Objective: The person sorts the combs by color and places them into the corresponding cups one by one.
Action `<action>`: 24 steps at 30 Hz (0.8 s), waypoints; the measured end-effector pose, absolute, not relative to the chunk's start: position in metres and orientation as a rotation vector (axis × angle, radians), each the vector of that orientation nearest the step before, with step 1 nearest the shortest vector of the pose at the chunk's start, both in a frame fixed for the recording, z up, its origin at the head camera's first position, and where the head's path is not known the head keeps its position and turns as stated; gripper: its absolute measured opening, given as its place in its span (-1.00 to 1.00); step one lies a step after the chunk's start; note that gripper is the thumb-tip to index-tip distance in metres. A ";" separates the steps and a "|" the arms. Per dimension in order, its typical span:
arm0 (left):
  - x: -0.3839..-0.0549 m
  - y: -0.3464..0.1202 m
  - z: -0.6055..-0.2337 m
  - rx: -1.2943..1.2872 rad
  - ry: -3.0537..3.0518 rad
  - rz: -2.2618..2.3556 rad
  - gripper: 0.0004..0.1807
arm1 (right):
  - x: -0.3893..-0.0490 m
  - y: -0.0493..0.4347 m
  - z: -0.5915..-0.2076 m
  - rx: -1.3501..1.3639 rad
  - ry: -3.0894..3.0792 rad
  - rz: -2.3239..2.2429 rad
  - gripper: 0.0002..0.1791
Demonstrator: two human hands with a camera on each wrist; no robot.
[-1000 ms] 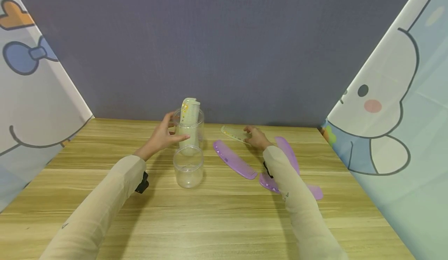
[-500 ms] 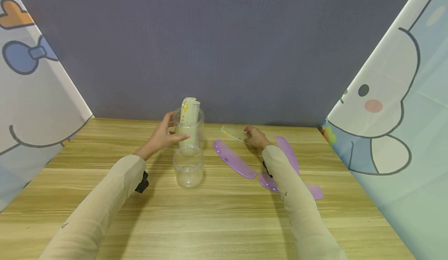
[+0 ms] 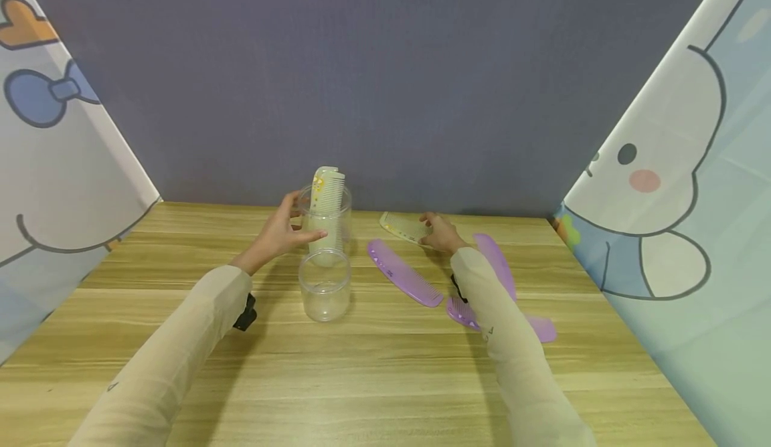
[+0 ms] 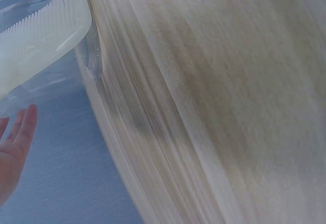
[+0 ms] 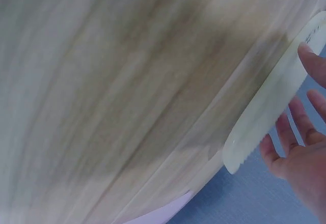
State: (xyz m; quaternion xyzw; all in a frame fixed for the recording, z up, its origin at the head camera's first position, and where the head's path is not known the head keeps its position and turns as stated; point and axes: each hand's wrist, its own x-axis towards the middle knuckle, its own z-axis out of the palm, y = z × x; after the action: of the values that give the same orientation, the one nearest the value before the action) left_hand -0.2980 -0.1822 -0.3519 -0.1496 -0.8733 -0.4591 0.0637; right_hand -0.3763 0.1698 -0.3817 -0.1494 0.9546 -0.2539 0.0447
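Note:
In the head view my left hand (image 3: 283, 231) holds the rear clear plastic jar (image 3: 346, 226), thumb across its front and fingers behind its left side. Pale green combs with yellow decoration (image 3: 327, 196) stand upright in that jar, their tops above the rim; the left wrist view shows one pale comb (image 4: 46, 35) through the clear wall. My right hand (image 3: 442, 234) pinches another pale green comb (image 3: 405, 228) by its right end, near the back of the table. In the right wrist view the thumb lies on the smooth spine of this comb (image 5: 270, 102), and the fingertips meet its toothed edge.
A second clear jar (image 3: 325, 300) stands in front of the first. A purple comb (image 3: 405, 274) lies mid-table. More purple combs (image 3: 495, 259) lie right, partly hidden under my right forearm. A grey panel (image 3: 385, 85) rises behind the table (image 3: 337, 380), with printed cartoon panels at both sides.
The pale comb under my right hand has lifted slightly and its face tilts a little more into view. My left hand and both jars stay where they were.

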 end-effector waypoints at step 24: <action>-0.300 -0.183 -0.353 -0.468 -2.625 -1.383 0.15 | -0.371 0.165 -0.372 -0.591 3.010 -0.795 -0.50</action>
State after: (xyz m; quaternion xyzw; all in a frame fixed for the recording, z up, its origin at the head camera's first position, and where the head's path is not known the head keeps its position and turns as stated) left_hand -0.2998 -0.1827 -0.3533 -0.1553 -0.8719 -0.4593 0.0692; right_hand -0.3705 0.1649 -0.3724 -0.1865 0.9498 -0.2508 -0.0134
